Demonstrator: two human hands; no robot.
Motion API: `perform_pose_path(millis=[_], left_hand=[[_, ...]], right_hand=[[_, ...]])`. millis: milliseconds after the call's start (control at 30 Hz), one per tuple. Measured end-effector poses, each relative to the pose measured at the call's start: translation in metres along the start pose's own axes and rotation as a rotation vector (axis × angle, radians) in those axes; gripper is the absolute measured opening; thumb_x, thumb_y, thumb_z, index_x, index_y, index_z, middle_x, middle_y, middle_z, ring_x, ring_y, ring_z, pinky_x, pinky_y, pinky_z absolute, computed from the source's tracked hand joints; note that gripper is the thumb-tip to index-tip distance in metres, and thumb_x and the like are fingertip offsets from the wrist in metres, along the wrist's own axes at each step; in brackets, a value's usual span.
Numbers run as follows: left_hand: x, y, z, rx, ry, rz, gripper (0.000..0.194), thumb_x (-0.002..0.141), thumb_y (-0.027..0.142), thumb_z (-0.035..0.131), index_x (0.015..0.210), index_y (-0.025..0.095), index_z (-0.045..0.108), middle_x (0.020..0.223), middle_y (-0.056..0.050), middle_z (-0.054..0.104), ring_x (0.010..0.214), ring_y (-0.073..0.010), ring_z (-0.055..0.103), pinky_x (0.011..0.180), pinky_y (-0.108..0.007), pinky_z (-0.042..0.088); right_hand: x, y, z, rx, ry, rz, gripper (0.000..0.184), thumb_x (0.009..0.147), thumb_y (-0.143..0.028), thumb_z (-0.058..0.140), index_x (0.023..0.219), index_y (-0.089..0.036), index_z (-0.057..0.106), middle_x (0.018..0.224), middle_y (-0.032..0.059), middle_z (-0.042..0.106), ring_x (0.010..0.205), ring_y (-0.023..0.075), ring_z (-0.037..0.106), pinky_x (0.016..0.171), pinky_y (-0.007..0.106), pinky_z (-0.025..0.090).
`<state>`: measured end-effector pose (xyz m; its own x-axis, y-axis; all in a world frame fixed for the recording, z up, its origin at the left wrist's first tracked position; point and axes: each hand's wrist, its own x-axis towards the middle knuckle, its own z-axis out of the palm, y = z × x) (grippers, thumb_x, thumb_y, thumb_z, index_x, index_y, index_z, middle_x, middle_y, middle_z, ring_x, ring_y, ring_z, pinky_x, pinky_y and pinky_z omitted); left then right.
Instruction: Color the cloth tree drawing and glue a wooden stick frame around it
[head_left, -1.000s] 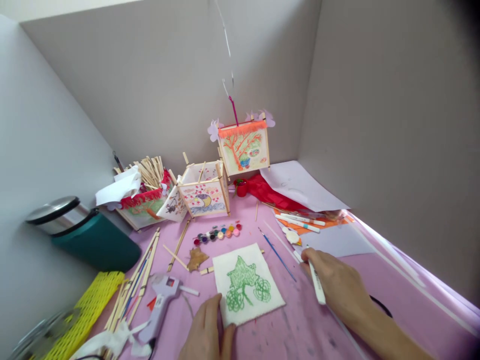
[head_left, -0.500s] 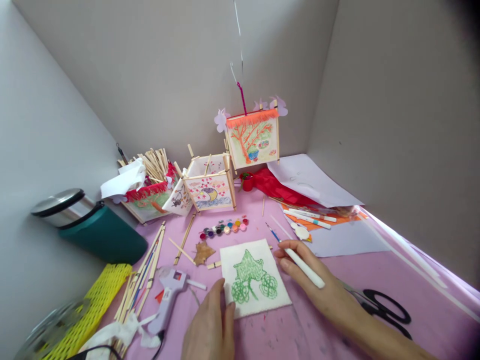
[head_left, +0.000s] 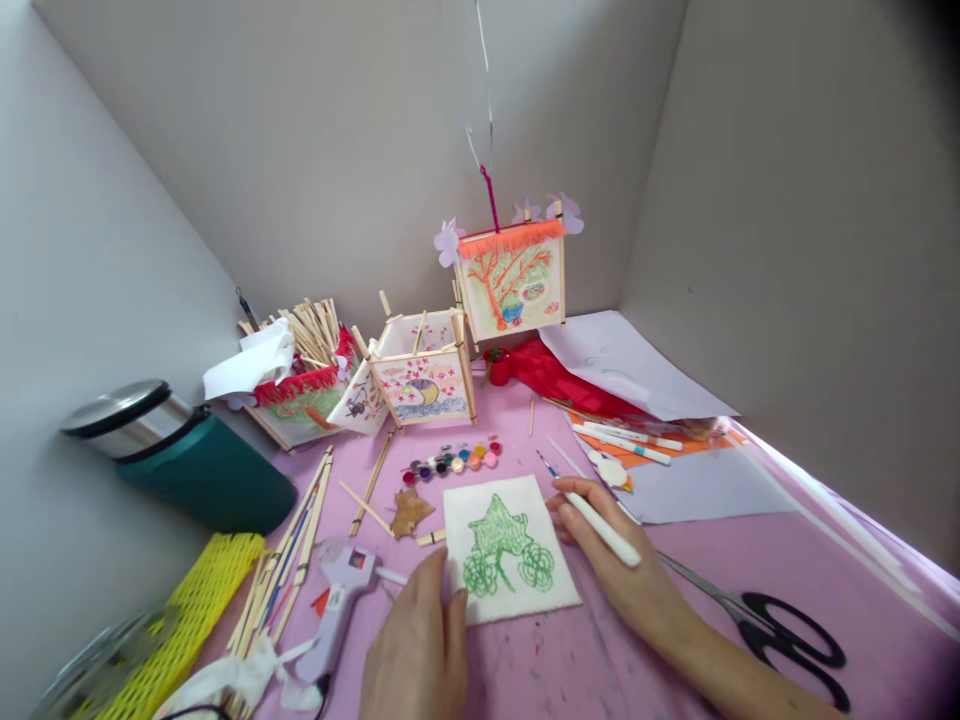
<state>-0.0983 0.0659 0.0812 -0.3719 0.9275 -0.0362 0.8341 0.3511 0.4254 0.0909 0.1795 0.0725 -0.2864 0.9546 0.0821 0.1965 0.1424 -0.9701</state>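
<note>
A white card (head_left: pixel 517 600) bears a green drawing of a leaf shape with round scribbled clusters below it. My left hand (head_left: pixel 420 640) is at its left edge, thumb and fingers closed on the lower left side. At the card's right side, my right hand (head_left: pixel 607 550) grips a paintbrush (head_left: pixel 604 527) with a thick white handle. The brush's bristles point up and away, off the card, and its fingertips are close to the card's edge. Beyond the card lie a strip of small paint pots (head_left: pixel 450 463) and a dry brown leaf (head_left: pixel 410 512).
Scissors (head_left: pixel 780 630) lie right of my forearm. On the left are a glue gun (head_left: pixel 337 600), bundled sticks (head_left: pixel 296 540), yellow mesh (head_left: pixel 202 600) and a teal tumbler (head_left: pixel 217 475). Stick-framed lanterns (head_left: pixel 420 385) stand behind; another lantern (head_left: pixel 514 285) hangs. Markers (head_left: pixel 630 440) rest on papers at right.
The view has shifted slightly, so most things appear a little further right. Both hands keep their holds, and the card's lower edge sits slightly higher in view. More of the scissors shows.
</note>
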Motion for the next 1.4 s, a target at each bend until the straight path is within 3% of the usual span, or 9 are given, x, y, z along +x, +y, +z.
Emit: perform_pose_path(millis=[167, 267, 367, 500, 667, 900, 1133, 1400], left_hand=[[0.003, 0.008, -0.011, -0.039, 0.276, 0.188, 0.033, 0.087, 0.033, 0.042, 0.113, 0.018, 0.056, 0.098, -0.011, 0.067, 0.082, -0.0192, 0.066, 0.068, -0.029, 0.053], [0.011, 0.018, -0.013, -0.017, 0.347, 0.215, 0.029, 0.088, 0.032, 0.043, 0.110, 0.020, 0.057, 0.099, -0.009, 0.067, 0.082, -0.0186, 0.065, 0.067, -0.028, 0.052], [0.020, 0.023, -0.009, 0.077, 0.309, 0.110, 0.029, 0.089, 0.028, 0.038, 0.110, 0.019, 0.057, 0.105, -0.010, 0.066, 0.088, -0.0211, 0.064, 0.070, -0.031, 0.050], [0.024, 0.021, 0.001, 0.159, 0.169, -0.046, 0.030, 0.089, 0.023, 0.036, 0.109, 0.018, 0.057, 0.100, -0.011, 0.067, 0.079, -0.0214, 0.065, 0.064, -0.030, 0.047], [0.024, 0.018, 0.010, 0.137, 0.071, -0.100, 0.031, 0.089, 0.018, 0.034, 0.111, 0.018, 0.056, 0.103, -0.010, 0.065, 0.084, -0.0214, 0.065, 0.068, -0.030, 0.045], [0.025, 0.011, 0.020, 0.078, 0.113, -0.080, 0.032, 0.087, 0.015, 0.034, 0.111, 0.018, 0.054, 0.101, -0.009, 0.065, 0.082, -0.0192, 0.064, 0.070, -0.029, 0.045], [0.024, 0.008, 0.026, 0.051, 0.159, -0.060, 0.031, 0.086, 0.015, 0.034, 0.110, 0.016, 0.054, 0.101, -0.009, 0.065, 0.081, -0.0189, 0.065, 0.069, -0.029, 0.045], [0.023, 0.011, 0.024, 0.066, 0.123, -0.066, 0.032, 0.086, 0.013, 0.035, 0.111, 0.016, 0.055, 0.102, -0.010, 0.064, 0.082, -0.0191, 0.064, 0.068, -0.029, 0.044]], right_hand=[[0.018, -0.016, -0.009, 0.072, 0.050, 0.051, 0.039, 0.085, -0.051, 0.046, 0.093, -0.016, 0.063, 0.063, -0.0001, 0.054, 0.058, 0.0136, 0.052, 0.056, 0.025, 0.044], [0.030, -0.027, -0.004, 0.164, 0.048, 0.054, 0.042, 0.083, -0.053, 0.047, 0.084, -0.014, 0.063, 0.059, -0.0006, 0.050, 0.054, 0.0116, 0.048, 0.052, 0.024, 0.041], [0.034, -0.026, 0.011, 0.261, 0.010, 0.020, 0.037, 0.083, -0.051, 0.050, 0.082, -0.015, 0.058, 0.062, -0.0013, 0.051, 0.053, 0.0097, 0.046, 0.049, 0.022, 0.039], [0.030, -0.005, 0.029, 0.304, 0.008, 0.066, 0.032, 0.082, -0.049, 0.052, 0.084, -0.017, 0.052, 0.060, -0.0037, 0.049, 0.047, 0.0081, 0.042, 0.042, 0.020, 0.034], [0.031, 0.020, 0.032, 0.213, 0.005, 0.082, 0.031, 0.083, -0.050, 0.052, 0.083, -0.019, 0.052, 0.056, -0.0054, 0.049, 0.045, 0.0090, 0.042, 0.041, 0.020, 0.032], [0.038, 0.024, 0.027, 0.065, 0.076, 0.032, 0.028, 0.084, -0.047, 0.050, 0.078, -0.019, 0.052, 0.050, -0.0062, 0.042, 0.045, 0.0104, 0.039, 0.043, 0.021, 0.030], [0.037, 0.028, 0.029, -0.025, 0.022, -0.001, 0.024, 0.085, -0.043, 0.049, 0.081, -0.020, 0.053, 0.051, -0.0062, 0.039, 0.047, 0.0119, 0.040, 0.045, 0.022, 0.030], [0.033, 0.018, 0.027, -0.101, -0.061, -0.046, 0.023, 0.087, -0.039, 0.047, 0.079, -0.019, 0.053, 0.053, -0.0059, 0.038, 0.048, 0.0106, 0.036, 0.046, 0.023, 0.026]])
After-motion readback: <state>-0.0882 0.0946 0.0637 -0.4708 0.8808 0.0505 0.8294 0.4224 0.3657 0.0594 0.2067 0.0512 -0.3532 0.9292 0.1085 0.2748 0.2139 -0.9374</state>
